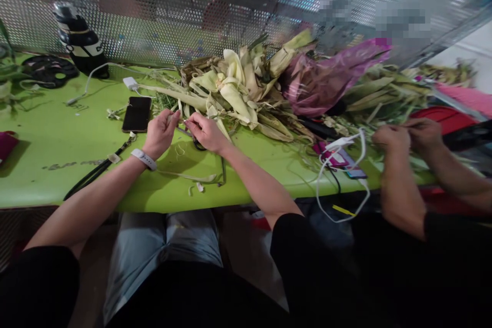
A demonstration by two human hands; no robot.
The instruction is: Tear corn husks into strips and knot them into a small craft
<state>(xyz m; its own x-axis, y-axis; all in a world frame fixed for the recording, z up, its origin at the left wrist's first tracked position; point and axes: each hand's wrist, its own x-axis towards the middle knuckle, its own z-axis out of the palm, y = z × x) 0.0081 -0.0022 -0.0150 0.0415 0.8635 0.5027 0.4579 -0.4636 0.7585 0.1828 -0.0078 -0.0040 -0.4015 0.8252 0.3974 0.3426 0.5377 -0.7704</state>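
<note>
Evidently the fine work in the head view sits just left of the centre of the frame, where the left hand [161,130] has thumb and fingers pinched, seemingly on a pale strip [180,108] that stands up at its fingertips. The right hand [205,132] faces it, fingertips drawn together and near the left's; whether they grip the same strip is too small to tell. Behind both, a husk pile [234,95] spreads across the middle of the green table [49,151], and a pink bag [321,84] lies against its right side. The likeliest trouble, I judge, is the strip tearing or slipping free, since it looks thin and only fingertips meet it. A loose strip [192,177] near the table's front edge, lower centre, could be brushed off by a forearm. The phone [137,114], just left of the left hand, might be knocked by a sideways swing. Toward the right of the frame, a white cable [318,197] hangs over the edge before a co-worker's hands [392,138]; a snagged loop could drag down whatever it is attached to.
</note>
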